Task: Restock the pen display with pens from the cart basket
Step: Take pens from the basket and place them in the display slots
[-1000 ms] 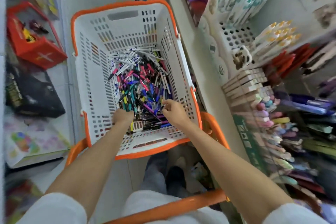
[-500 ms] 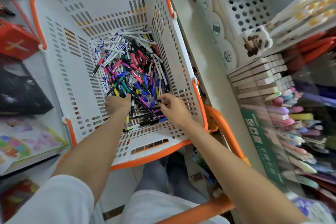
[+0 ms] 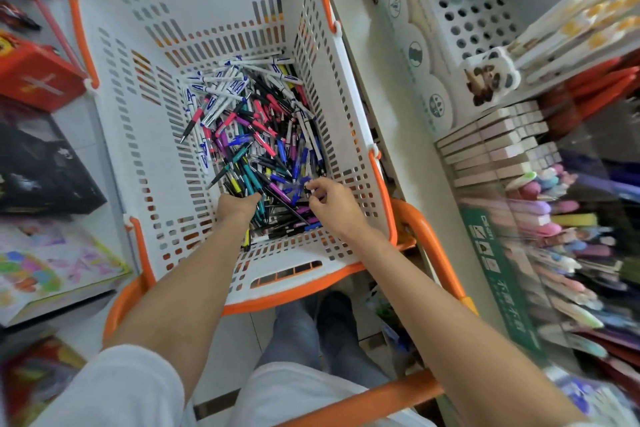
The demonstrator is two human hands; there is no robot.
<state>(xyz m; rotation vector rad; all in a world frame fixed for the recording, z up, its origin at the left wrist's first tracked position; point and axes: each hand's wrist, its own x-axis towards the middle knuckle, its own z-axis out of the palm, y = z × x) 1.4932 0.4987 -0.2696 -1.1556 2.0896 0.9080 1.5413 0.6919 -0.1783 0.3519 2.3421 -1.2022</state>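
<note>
white basket (image 3: pixel 138 149) with orange rim sits in the orange cart frame (image 3: pixel 429 246). pens (image 3: pixel 256 128) heaped on its floor, centre toward the 3 o'clock wall. left hand (image 3: pixel 239 208) at 6 o'clock edge of heap, grip curled down round a bunch of pens, ends poking out under the fist. right hand (image 3: pixel 332 208) near it at 4 o'clock of heap, grip pinching the end of a blue pen (image 3: pixel 294 191), thumb against forefinger. pen display (image 3: pixel 554 218) at 3 o'clock of basket, well apart from both hands.
</note>
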